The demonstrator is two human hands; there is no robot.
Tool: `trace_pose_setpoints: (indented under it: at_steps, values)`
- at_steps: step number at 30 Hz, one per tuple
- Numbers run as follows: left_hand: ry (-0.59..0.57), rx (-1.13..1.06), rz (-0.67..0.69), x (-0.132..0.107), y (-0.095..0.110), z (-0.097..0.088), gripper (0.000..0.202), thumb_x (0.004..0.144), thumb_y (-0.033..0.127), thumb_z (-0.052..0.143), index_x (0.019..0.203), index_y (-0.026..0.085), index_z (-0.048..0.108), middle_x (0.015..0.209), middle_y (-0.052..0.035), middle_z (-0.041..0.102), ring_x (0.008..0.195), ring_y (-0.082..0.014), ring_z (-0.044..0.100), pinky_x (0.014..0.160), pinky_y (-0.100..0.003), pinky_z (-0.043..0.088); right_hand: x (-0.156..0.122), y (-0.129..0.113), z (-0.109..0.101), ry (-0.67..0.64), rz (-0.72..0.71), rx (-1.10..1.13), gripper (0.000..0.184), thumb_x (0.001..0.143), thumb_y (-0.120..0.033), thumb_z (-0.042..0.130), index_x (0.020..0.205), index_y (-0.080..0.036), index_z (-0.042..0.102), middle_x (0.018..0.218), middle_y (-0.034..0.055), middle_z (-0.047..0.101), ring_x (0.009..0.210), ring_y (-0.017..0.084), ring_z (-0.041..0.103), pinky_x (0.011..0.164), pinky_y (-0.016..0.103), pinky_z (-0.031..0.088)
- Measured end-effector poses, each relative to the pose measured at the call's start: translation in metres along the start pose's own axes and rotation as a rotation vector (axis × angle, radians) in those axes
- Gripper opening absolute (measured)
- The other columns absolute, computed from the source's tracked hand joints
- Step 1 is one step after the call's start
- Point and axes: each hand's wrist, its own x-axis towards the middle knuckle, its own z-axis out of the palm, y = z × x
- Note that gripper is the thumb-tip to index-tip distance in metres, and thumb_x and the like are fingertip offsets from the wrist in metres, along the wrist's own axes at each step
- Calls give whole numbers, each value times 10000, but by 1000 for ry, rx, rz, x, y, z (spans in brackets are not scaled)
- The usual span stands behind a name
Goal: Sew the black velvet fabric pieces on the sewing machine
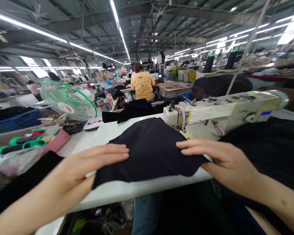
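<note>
A dark fabric panel (149, 150) lies spread over the white sewing table (137, 189), its far right edge close to the needle area of the sewing machine (205, 114). On its left side, my left hand (95, 166) has straight fingers on top, and the thumb meets the cloth's edge, its tip hidden. At the right side my right hand (218, 156) lays its fingers over the fabric, with the thumb going beneath the edge. Both hands grip the same panel between fingers and thumb. The cloth hides the table under it.
A green-rimmed fan (68, 101) stands at the left, near thread spools (34, 143) and a blue crate (14, 120). More black cloth (134, 109) sits behind the panel, and a dark heap (271, 147) at the right. A person in a yellow shirt (143, 85) sits ahead.
</note>
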Motion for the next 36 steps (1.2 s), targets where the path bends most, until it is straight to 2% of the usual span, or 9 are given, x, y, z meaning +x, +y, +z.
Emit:
trace_pose_setpoints:
  at_steps: [3, 9, 13, 16, 19, 24, 29, 33, 36]
  values:
    - [-391, -46, -62, -36, -15, 51, 542, 808, 137, 498, 1175, 471, 715, 1251, 51, 714, 1135, -221, 689, 1034, -366, 525, -51, 24, 26, -198, 172, 80, 374, 875, -86, 556, 1110, -317, 733, 1198, -10, 745, 1113, 187, 700, 984, 317, 558]
    - [-588, -166, -249, -71, -24, 93, 529, 822, 137, 551, 1233, 442, 686, 1307, 16, 688, 1189, -226, 657, 1038, -332, 502, -93, 28, 44, -480, 500, 187, 306, 890, -156, 593, 1063, -344, 761, 1076, -23, 777, 1000, 198, 731, 922, 289, 561]
    - [-482, -89, -344, -43, -38, 91, 232, 901, 340, 539, 929, 289, 764, 903, -14, 775, 824, -208, 709, 786, -271, 542, -62, 45, 50, -351, 659, 170, 187, 931, -366, 585, 902, -259, 736, 794, -15, 746, 733, 188, 697, 699, 275, 544]
    - [-314, 49, -408, -3, -62, 96, 408, 907, 468, 489, 587, 226, 565, 548, 17, 576, 548, -168, 539, 552, -252, 409, -27, 75, 67, -156, 699, 71, 341, 902, -437, 571, 635, -229, 527, 544, -53, 519, 538, 155, 541, 525, 257, 426]
    - [-187, 245, -457, 38, -94, 112, 410, 909, 467, 488, 581, 221, 501, 561, 12, 528, 566, -168, 491, 562, -265, 347, 4, 108, 93, -43, 666, -80, 388, 889, -405, 562, 592, -244, 373, 542, -56, 444, 546, 150, 487, 549, 267, 370]
    - [-95, 394, -501, 80, -145, 153, 227, 905, 334, 530, 735, 201, 601, 878, -80, 645, 870, -242, 598, 756, -317, 442, 28, 143, 130, -19, 692, -217, 298, 889, -284, 565, 617, -237, 451, 608, -9, 565, 637, 184, 558, 630, 287, 370]
    - [-129, 315, -493, 83, -165, 169, 49, 804, 226, 632, 794, 200, 591, 932, -80, 640, 909, -241, 608, 832, -339, 473, 16, 146, 138, -28, 681, -298, 132, 880, -216, 578, 749, -230, 588, 735, 44, 646, 765, 236, 637, 710, 325, 427]
    - [-179, 228, -437, 57, -152, 170, 116, 776, 140, 593, 745, 220, 515, 802, -31, 623, 807, -214, 599, 785, -331, 484, -11, 133, 133, -19, 584, -250, 84, 856, -191, 594, 782, -230, 598, 1007, 98, 661, 1024, 271, 624, 922, 388, 459]
    - [-70, 124, -364, 32, -137, 173, 71, 845, 159, 490, 831, 226, 508, 892, -42, 620, 869, -203, 592, 837, -342, 491, -31, 126, 130, 19, 555, -195, 89, 850, -206, 585, 768, -235, 571, 1220, 125, 616, 1212, 284, 554, 1062, 441, 403]
